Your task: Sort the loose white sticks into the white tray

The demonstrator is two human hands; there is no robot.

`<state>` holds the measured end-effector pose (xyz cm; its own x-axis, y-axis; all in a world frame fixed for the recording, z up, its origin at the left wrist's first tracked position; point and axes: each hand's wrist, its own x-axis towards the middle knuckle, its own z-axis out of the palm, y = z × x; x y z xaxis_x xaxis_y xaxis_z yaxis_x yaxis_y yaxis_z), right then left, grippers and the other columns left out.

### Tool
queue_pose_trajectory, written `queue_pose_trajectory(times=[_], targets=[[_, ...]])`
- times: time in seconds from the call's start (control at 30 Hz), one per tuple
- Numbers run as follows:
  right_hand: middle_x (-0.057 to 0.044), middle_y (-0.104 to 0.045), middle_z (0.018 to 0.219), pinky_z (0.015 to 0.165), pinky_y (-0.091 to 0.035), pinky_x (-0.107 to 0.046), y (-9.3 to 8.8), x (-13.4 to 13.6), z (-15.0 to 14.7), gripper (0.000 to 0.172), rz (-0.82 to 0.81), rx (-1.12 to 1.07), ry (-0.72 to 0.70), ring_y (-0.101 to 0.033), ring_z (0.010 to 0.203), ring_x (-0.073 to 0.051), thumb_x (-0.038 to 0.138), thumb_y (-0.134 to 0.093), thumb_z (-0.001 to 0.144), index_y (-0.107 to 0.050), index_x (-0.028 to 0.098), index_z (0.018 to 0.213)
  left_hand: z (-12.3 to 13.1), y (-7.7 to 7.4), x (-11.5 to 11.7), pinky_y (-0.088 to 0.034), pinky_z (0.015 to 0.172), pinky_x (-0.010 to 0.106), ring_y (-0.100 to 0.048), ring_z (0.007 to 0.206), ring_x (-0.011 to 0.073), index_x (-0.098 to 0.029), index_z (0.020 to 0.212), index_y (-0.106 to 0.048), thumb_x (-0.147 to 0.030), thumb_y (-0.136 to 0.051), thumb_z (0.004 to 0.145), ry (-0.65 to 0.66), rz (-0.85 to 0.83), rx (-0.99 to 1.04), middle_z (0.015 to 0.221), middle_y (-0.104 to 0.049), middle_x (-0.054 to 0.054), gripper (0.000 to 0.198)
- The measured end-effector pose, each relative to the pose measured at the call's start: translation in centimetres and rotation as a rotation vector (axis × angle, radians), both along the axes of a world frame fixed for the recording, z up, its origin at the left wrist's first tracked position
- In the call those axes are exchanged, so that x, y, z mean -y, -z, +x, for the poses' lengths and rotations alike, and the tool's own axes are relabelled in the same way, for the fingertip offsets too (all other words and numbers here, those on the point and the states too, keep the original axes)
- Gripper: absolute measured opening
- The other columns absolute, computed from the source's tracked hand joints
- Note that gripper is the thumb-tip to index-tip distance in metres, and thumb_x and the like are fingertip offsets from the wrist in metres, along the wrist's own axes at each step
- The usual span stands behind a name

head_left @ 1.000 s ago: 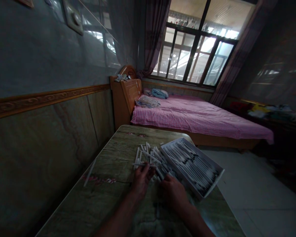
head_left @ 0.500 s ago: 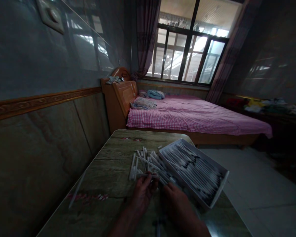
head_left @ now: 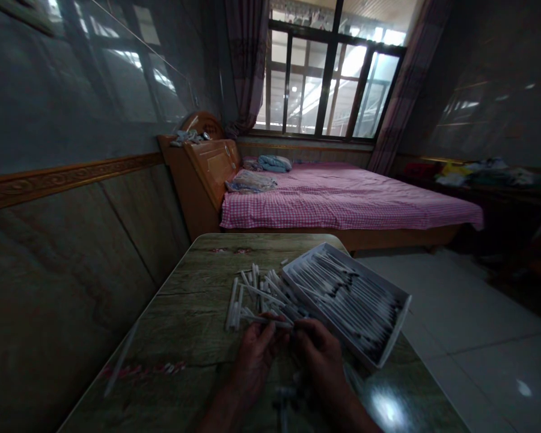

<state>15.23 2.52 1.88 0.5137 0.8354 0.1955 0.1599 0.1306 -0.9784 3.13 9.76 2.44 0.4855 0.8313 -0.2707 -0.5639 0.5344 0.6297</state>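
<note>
My left hand [head_left: 256, 352] pinches a slim white tube [head_left: 277, 323] between thumb and fingers, and the tube lies nearly level, pointing right. At the tube's right end, the closed fingertips of my right hand [head_left: 319, 349] meet it. Whatever those fingertips grip is hidden in the shade. Just beyond my hands is a loose heap of white tubes [head_left: 259, 290] on the wood-patterned table [head_left: 180, 325]. Right of the heap, a shallow white box [head_left: 406, 313] holds rows of slender white pen-like sticks [head_left: 342, 288] with dark ends.
One long pale stick [head_left: 121, 359] lies by the table's left edge. Small blurred items [head_left: 286, 394] are on the table below my hands. A bed with a pink checked cover [head_left: 342, 198] stands beyond, and a tiled wall [head_left: 72, 252] runs along the left.
My right hand has risen from low beside the box to the right end of the tube in my left hand. The whole view has shifted slightly.
</note>
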Motion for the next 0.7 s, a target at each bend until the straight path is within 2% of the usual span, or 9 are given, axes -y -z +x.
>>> queue_pose_trajectory(times=[0.13, 0.27, 0.43, 0.7], targets=[[-0.004, -0.07, 0.08, 0.064, -0.053, -0.026, 0.14, -0.2, -0.13, 0.025, -0.011, -0.085, 0.021, -0.066, 0.073, -0.018, 0.042, -0.068, 0.076, -0.068, 0.019, 0.087, 0.13, 0.02, 0.02, -0.06, 0.068, 0.028, -0.072, 0.077, 0.019, -0.016, 0.085, -0.064, -0.028, -0.091, 0.053, -0.013, -0.003, -0.015, 0.083, -0.075, 0.005, 0.044], [-0.003, -0.068, 0.079, 0.063, -0.052, -0.024, 0.13, -0.23, -0.22, 0.027, -0.003, -0.064, 0.042, -0.064, 0.071, -0.017, 0.041, -0.07, 0.076, -0.065, 0.019, 0.09, 0.13, 0.25, -0.09, -0.059, 0.067, 0.028, -0.072, 0.077, 0.0188, -0.016, 0.085, -0.064, -0.029, -0.091, 0.054, -0.015, 0.007, -0.018, 0.085, -0.075, 0.004, 0.043], [-0.002, -0.067, 0.072, 0.06, -0.052, -0.024, 0.02, -0.17, -0.18, 0.026, 0.011, -0.03, 0.031, -0.063, 0.068, -0.017, 0.044, -0.069, 0.076, -0.065, 0.019, 0.082, 0.06, 0.28, -0.15, -0.059, 0.067, 0.026, -0.072, 0.077, 0.0174, -0.016, 0.085, -0.064, -0.029, -0.089, 0.057, -0.026, 0.028, -0.018, 0.085, -0.075, 0.003, 0.04], [-0.004, -0.071, 0.079, 0.066, -0.053, -0.025, 0.19, -0.04, -0.11, 0.026, 0.007, -0.001, -0.002, -0.066, 0.073, -0.018, 0.044, -0.066, 0.081, -0.071, 0.019, 0.087, 0.09, 0.38, -0.06, -0.058, 0.069, 0.027, -0.072, 0.08, 0.018, -0.017, 0.087, -0.063, -0.028, -0.089, 0.058, -0.028, 0.026, -0.035, 0.087, -0.075, 0.004, 0.041]])
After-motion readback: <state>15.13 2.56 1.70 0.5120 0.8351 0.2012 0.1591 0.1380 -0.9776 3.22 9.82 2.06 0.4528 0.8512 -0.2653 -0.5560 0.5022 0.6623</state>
